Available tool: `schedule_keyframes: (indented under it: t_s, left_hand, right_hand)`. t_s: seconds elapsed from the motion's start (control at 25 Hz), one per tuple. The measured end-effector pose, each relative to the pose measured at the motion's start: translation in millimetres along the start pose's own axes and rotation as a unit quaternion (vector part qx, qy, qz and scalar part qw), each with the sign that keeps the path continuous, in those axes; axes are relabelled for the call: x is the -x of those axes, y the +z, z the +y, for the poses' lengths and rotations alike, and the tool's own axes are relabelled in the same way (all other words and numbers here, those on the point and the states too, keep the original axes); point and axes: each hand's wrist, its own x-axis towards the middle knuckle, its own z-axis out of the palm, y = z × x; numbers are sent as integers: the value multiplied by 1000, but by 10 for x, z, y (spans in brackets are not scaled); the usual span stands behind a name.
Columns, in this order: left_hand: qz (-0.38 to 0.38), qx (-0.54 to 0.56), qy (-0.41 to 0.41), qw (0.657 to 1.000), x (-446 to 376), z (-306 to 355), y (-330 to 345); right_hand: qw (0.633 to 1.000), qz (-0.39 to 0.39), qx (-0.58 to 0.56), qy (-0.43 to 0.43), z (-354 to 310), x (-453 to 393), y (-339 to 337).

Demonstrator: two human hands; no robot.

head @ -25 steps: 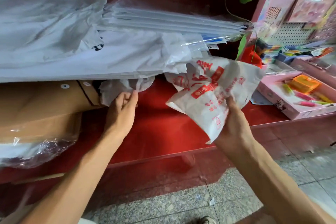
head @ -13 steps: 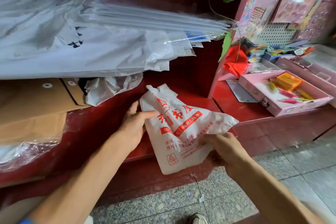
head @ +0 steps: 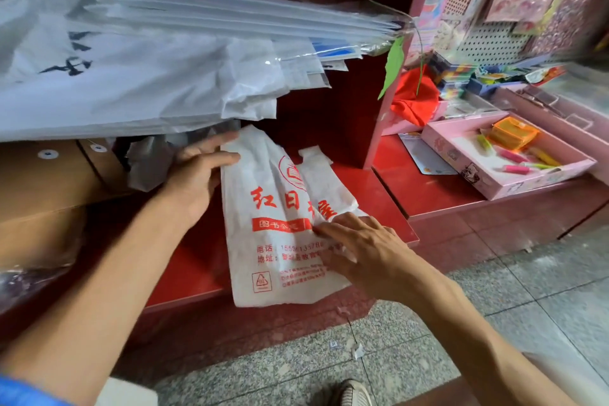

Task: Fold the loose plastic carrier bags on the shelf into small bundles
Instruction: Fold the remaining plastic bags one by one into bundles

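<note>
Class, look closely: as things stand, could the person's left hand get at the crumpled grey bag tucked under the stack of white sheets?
Probably yes. The left hand rests on the printed carrier bag right beside the crumpled grey bag, with nothing between them. The stack of white sheets overhangs it, yet its front stays exposed.

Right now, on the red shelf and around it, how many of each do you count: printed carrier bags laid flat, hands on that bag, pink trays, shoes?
White plastic carrier bag with red print, laid flat on the red shelf: 1
Hands on it, left hand and right hand: 2
Pink cardboard tray of pens: 1
Grey shoe on the floor: 1
Total: 5
</note>
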Motion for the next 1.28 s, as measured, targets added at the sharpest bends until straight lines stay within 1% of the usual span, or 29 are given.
schedule_keyframes:
  t_s: [0.08,0.12,0.16,0.2,0.24,0.28,0.32,0.36,0.4,0.44,0.48,0.52,0.56,0.6,0.64,0.72,0.76,0.8,0.84,0.88,0.92,0.96,1.04,1.12,1.16,1.2,1.24,1.28]
  left_hand:
    - [-13,49,30,998,-45,83,-122]
    - [-1,45,39,998,-58,70,-172]
    - [28,1,38,999,-72,32,-196]
    - [75,-86,35,993,-85,-26,-237]
    - [122,-203,34,971,-81,-79,-266]
    - [145,-332,57,931,-46,-133,-283]
    - [130,-435,109,884,23,-181,-276]
    - [82,-505,170,842,126,-215,-227]
    - [12,-544,210,812,254,-242,-147]
    - [-59,-570,219,790,388,-267,-53]
    - [-117,-600,209,763,514,-289,20]
    - [-158,-635,187,733,591,-329,58]
    - [-182,-661,169,708,648,-366,68]
    - [-198,-672,156,697,668,-409,24]
    - [-208,-665,154,701,693,-409,-17]
    - [-228,-635,155,721,711,-382,-122]
    - [-239,-626,154,726,726,-374,-163]
    - [-249,-621,153,728,745,-380,-196]
    - [-253,-618,157,728,764,-394,-236]
    - [-255,-616,166,727,781,-407,-269]
    - [-256,-612,177,728,792,-421,-296]
    - [-256,-606,187,729,802,-428,-323]
    - [-262,-600,198,730,804,-430,-372]
    - [-263,-598,210,727,800,-439,-406]
    - [-259,-600,211,726,794,-437,-423]
    - [-257,-603,213,725,787,-435,-436]
    - [-254,-606,213,723,781,-432,-445]
    - [-250,-612,210,720,781,-422,-447]
  right_hand:
    - [1000,7,15,5,-39,-5,-10]
    - [999,10,29,10,-60,-13,0]
    - [999,14,38,12,-86,-12,7]
    - [999,17,43,15,-112,-14,11]
    - [999,20,45,19,-124,-14,19]
    - [998,21,51,22,-131,-11,14]
    - [998,20,59,22,-146,-4,7]
    - [998,17,63,20,-173,7,2]
    - [998,14,58,21,-195,8,-2]
    - [999,17,37,27,-206,-8,-13]
    - [999,29,7,41,-212,-61,-35]
    - [996,56,-18,62,-196,-143,-58]
    - [991,94,-25,90,-166,-258,-73]
    - [984,124,-17,123,-127,-388,-89]
    - [978,134,-10,157,-97,-516,-114]
    - [975,92,-30,202,-42,-804,-122]
    - [972,66,-67,217,-16,-944,-117]
    - [962,54,-143,228,2,-1074,-120]
    - [940,61,-245,232,-11,-1188,-138]
    - [908,77,-341,229,-25,-1290,-155]
    - [880,92,-409,222,-60,-1357,-184]
    - [862,99,-449,216,-99,-1404,-209]
    - [852,89,-470,215,-153,-1487,-210]
    - [862,79,-452,215,-200,-1546,-188]
    - [864,91,-455,198,-240,-1568,-187]
    - [852,120,-478,173,-256,-1590,-193]
    - [825,156,-524,144,-250,-1608,-219]
    - [789,191,-571,121,-219,-1628,-249]
